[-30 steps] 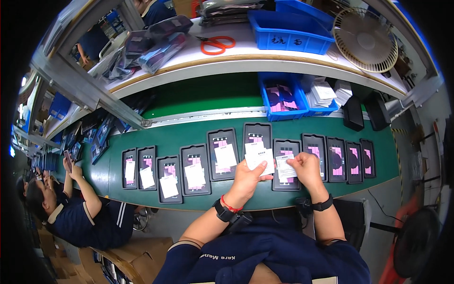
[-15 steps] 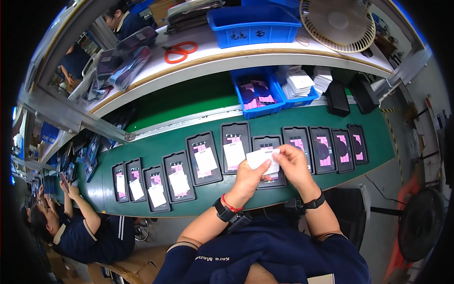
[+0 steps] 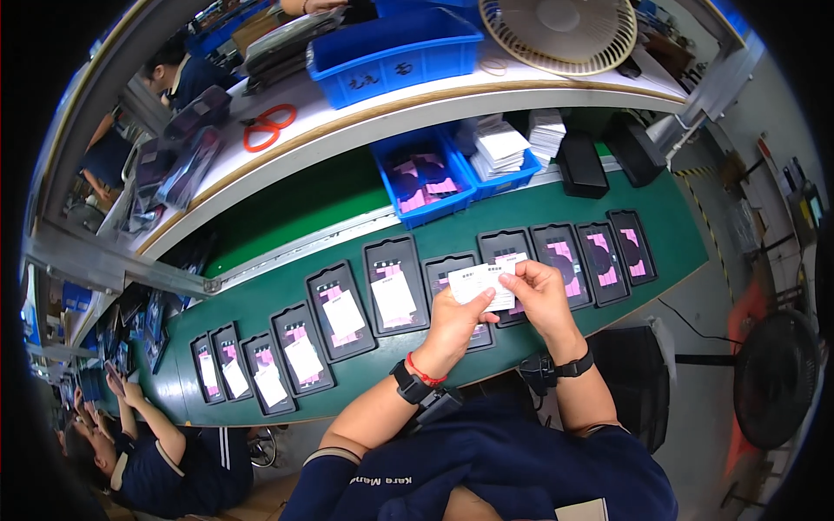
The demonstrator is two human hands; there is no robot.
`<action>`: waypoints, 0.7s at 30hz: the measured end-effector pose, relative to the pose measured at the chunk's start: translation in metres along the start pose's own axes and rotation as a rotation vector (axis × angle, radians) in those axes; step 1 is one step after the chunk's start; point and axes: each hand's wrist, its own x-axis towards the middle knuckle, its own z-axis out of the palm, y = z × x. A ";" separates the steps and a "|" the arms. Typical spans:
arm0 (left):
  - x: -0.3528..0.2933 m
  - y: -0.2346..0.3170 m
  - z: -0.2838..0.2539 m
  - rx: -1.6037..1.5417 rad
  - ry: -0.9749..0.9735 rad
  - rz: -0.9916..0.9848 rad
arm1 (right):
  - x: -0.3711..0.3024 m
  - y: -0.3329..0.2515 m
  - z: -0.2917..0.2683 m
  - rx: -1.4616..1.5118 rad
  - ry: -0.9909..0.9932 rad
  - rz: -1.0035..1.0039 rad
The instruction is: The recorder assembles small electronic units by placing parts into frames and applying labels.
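Overlapping white printed slips (image 3: 466, 280) are held above two black trays near the counter's near edge. The left hand (image 3: 453, 323) pinches them at the 7 o'clock side, thumb on top; the right hand (image 3: 540, 300) pinches them at 3 o'clock. Around them, the green counter (image 3: 682, 227) carries a row of shallow trays: toward 8 to 9 o'clock, six slip-topped trays (image 3: 404, 326) show pink and dark contents; toward 2 to 3 o'clock, three pink-filled trays (image 3: 552, 228). Farther out, a blue bin (image 3: 441, 209) of pink and black pieces sits at 11 o'clock, white stacks (image 3: 499, 146) at 12, black boxes (image 3: 582, 165) at 1. On the shelf (image 3: 365, 110), orange-handled scissors (image 3: 284, 114) lie at 10 o'clock. A seated co-worker (image 3: 182, 469) is at 8 o'clock.
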 end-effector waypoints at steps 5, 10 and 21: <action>0.010 -0.004 0.017 -0.077 -0.101 -0.047 | -0.002 -0.019 -0.039 0.061 0.009 0.050; 0.019 -0.017 0.031 -0.040 -0.102 -0.060 | -0.009 -0.028 -0.058 0.068 -0.004 0.137; 0.036 -0.031 0.052 0.123 -0.037 0.084 | 0.005 -0.016 -0.105 -0.002 0.266 -0.048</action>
